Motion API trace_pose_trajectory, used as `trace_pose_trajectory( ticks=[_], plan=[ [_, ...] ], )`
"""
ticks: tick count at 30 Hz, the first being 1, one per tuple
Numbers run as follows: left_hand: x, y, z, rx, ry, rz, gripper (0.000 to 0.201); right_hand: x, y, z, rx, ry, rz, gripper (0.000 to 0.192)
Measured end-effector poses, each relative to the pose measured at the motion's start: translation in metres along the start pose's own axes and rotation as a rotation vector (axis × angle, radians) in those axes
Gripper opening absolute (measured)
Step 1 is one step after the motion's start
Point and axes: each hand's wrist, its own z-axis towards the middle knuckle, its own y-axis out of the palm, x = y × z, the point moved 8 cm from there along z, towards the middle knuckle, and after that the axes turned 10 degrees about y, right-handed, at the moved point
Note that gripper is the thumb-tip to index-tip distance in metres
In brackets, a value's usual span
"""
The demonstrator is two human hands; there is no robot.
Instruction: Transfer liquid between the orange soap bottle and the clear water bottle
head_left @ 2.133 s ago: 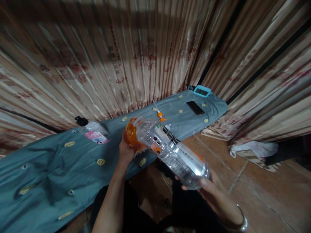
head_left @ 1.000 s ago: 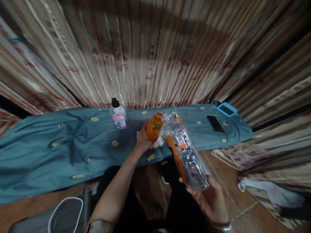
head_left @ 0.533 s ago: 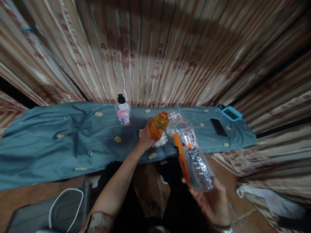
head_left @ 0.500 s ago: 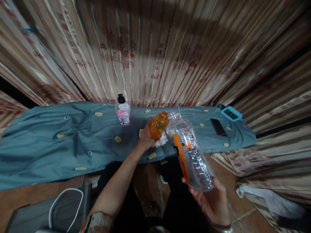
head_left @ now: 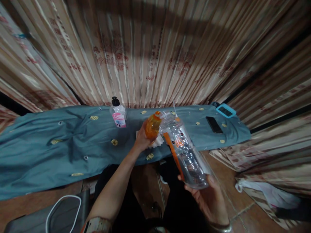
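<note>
While the amber bottle is being gripped round its body by the left hand, its mouth is being left uncovered, which may be why the hold is being taken below the neck. The left fingers are being curled closely round it above the cloth, by the tissue; whether any weight is being borne by the tissue cannot be told. The clear bottle is being held at its base by the right hand, with thumb and fingers being spread to the base's breadth, presumably so that the neck is being left free. It is being tilted, neck up and outward, and the neck is being held just beside the amber bottle's mouth; whether contact is being made cannot be seen. On the left, the black-topped bottle is being borne upright, apart from both hands. The tube is being partly hidden by the clear bottle, and the phone and clock are being borne near the right end, apparently clear of both grips.
</note>
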Motion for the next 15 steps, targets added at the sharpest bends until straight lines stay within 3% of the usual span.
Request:
trace_pose_trajectory(
  ticks=[15],
  plan=[
    [-0.014, -0.001, -0.007, 0.001, -0.105, 0.008, 0.089, 0.010, 0.000, -0.001, -0.008, -0.004, 0.079, 0.030]
  ],
)
